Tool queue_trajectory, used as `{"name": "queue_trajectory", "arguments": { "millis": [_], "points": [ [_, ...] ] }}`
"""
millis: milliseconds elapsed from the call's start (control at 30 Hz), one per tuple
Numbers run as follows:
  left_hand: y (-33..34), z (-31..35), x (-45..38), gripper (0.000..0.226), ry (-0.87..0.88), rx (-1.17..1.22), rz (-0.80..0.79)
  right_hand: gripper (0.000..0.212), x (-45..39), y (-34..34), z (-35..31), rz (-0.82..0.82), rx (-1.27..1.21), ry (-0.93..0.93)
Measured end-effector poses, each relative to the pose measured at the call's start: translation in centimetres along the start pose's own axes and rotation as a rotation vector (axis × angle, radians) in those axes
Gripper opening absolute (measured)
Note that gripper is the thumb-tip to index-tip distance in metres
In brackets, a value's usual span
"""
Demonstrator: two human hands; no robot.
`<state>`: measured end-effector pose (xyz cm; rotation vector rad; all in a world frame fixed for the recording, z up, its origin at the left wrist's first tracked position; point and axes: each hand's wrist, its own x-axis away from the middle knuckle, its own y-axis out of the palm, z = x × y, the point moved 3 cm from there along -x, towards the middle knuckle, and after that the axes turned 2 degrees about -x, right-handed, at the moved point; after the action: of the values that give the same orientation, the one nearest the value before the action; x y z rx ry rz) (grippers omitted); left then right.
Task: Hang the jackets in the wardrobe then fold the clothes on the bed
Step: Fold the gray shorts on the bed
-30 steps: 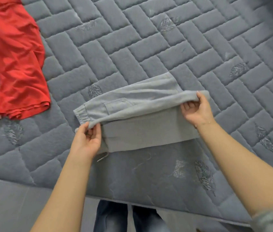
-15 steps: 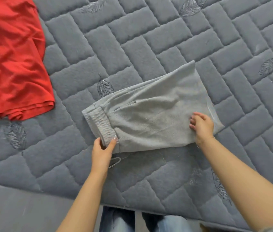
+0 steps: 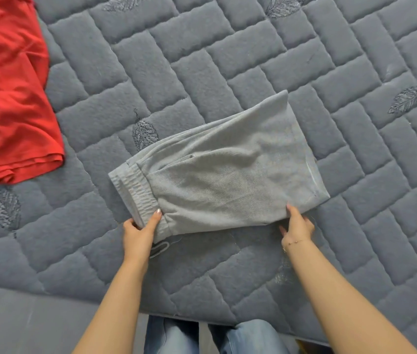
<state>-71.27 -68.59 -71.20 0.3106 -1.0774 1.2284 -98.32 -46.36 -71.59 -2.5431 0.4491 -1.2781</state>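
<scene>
A pair of grey shorts point(image 3: 222, 172) lies folded flat on the quilted grey bed point(image 3: 202, 60), waistband to the left. My left hand point(image 3: 139, 232) pinches the near corner of the elastic waistband, thumb on top and fingers under the cloth. At the shorts' near right edge, my right hand point(image 3: 297, 226) has its fingertips on the fabric; whether it grips the edge or only touches it is unclear. A drawstring loop point(image 3: 160, 247) pokes out just below my left hand.
A red garment point(image 3: 8, 98) lies spread at the left of the bed, with a sliver of pink cloth beneath its lower left edge. The bed's near edge point(image 3: 49, 295) runs across the bottom, and my legs in blue jeans point(image 3: 217, 335) stand against it.
The upper half of the shorts, held raised a second ago, has been folded down flat. Both hands then slid toward me to the near edge. The view has also shifted closer.
</scene>
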Motion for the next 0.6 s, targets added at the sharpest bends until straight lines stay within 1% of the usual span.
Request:
{"name": "queue_trajectory", "arguments": {
  "millis": [33,67,100,133,233,300,367,400,500,533,600],
  "points": [
    [-0.1,0.0,-0.1,0.037,-0.02,0.056,-0.054,0.046,-0.2,0.2,-0.4,-0.085,-0.017,-0.023],
    [-0.3,0.0,-0.2,0.025,-0.022,0.108,-0.091,0.046,-0.3,0.4,-1.0,-0.156,-0.043,-0.034],
    [-0.6,0.2,-0.1,0.017,-0.007,0.147,-0.104,0.046,-0.4,0.7,-1.5,-0.213,-0.063,-0.028],
    [-1.0,0.3,0.1,0.015,0.016,0.177,-0.107,0.045,-0.5,1.0,-2.0,-0.268,-0.071,-0.013],
    [-2.6,0.8,1.3,0.02,0.054,0.257,-0.087,0.04,-0.6,1.0,-2.3,-0.391,-0.024,0.051],
    [-3.9,1.2,2.3,0.026,0.029,0.308,-0.082,0.039,-0.2,0.4,-1.5,-0.432,0.009,0.102],
    [-5.0,2.4,3.8,0.035,0.012,0.376,-0.133,0.037,0.6,-0.9,0.1,-0.471,0.038,0.18],
    [-5.0,3.4,4.7,0.038,0.037,0.398,-0.177,0.038,0.8,-1.5,0.8,-0.49,0.025,0.22],
    [-2.9,7.3,8.3,0.042,0.229,0.369,-0.28,0.039,1.1,-3.2,1.8,-0.53,-0.066,0.292],
    [-1.5,8.6,9.6,0.046,0.316,0.324,-0.304,0.039,1.0,-3.6,1.7,-0.533,-0.095,0.311],
    [2.8,11.1,11.7,0.061,0.484,0.178,-0.365,0.037,0.6,-4.2,1.3,-0.534,-0.132,0.351]
  ]
}}
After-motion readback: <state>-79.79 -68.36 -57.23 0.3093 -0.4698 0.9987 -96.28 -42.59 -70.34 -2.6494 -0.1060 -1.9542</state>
